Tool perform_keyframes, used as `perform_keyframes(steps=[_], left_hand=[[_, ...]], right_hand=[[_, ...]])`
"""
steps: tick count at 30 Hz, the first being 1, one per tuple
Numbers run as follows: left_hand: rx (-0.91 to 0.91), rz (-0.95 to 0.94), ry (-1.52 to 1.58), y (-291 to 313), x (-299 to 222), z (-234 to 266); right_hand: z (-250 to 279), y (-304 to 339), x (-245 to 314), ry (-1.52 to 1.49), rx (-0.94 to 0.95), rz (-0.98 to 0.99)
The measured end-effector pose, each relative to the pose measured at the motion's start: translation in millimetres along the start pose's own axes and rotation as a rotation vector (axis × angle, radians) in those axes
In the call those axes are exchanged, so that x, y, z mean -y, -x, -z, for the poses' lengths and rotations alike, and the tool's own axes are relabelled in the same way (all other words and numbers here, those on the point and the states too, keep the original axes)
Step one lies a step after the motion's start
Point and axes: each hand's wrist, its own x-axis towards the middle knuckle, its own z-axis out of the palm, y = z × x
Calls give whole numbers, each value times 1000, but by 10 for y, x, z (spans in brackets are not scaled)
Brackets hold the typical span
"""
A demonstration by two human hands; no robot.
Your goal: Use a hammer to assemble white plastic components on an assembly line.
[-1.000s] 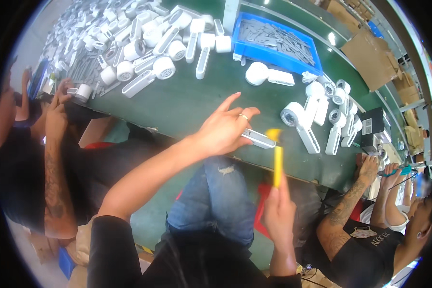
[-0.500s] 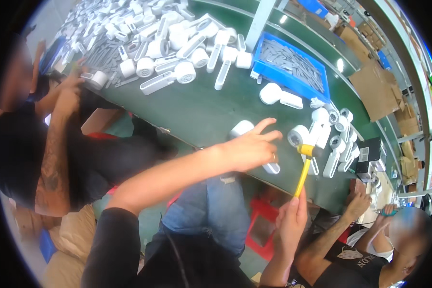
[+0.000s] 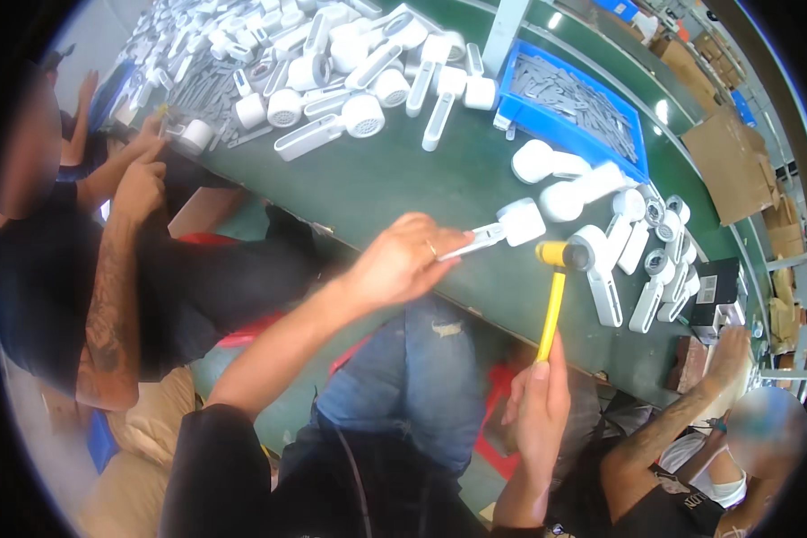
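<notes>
My left hand grips the handle end of a white shower head, closed round it at the front edge of the bench; its round head points away to the right. In my right hand is a yellow hammer, upright, fingers wrapped round the lower handle. The hammer's head is beside the shower head, apart from it. Just beyond, a motion-blurred white shower head is near the blue bin. Another shower head, with a slotted handle, lies right of the hammer.
A blue bin holds grey strips. White shower heads pile up at the far left of the green bench; several more lie at right, by a dark box. Co-workers sit on both sides, one arm close at left.
My left hand has gone from spread fingers over the bench to gripping a shower head's handle, further left. A blurred shower head now appears before the bin. The hammer stays in my right hand.
</notes>
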Motion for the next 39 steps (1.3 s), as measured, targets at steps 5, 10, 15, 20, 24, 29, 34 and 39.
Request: perform_keyframes(steps=[5, 10, 15, 20, 24, 29, 34, 39], left_hand=[[-11, 28, -80, 42, 151, -53], [-16, 39, -133, 17, 120, -2], [1, 85, -111, 4, 109, -30], [-15, 88, -86, 9, 122, -35], [-5, 103, -95, 43, 135, -55], [-15, 76, -105, -11, 106, -38], [-33, 107, -69, -22, 59, -7], [5, 214, 55, -80, 60, -33]], right_hand=[[-167, -228, 184, 204, 28, 8], [-240, -100, 252, 291, 7, 166], [-342, -323, 46, 477, 6, 99], [-333, -179, 83, 333, -95, 155], [-254, -295, 256, 513, 10, 66], [-347, -404, 65, 603, -3, 50], [-285, -134, 414, 427, -49, 107], [-235, -187, 315, 444, 4, 73]])
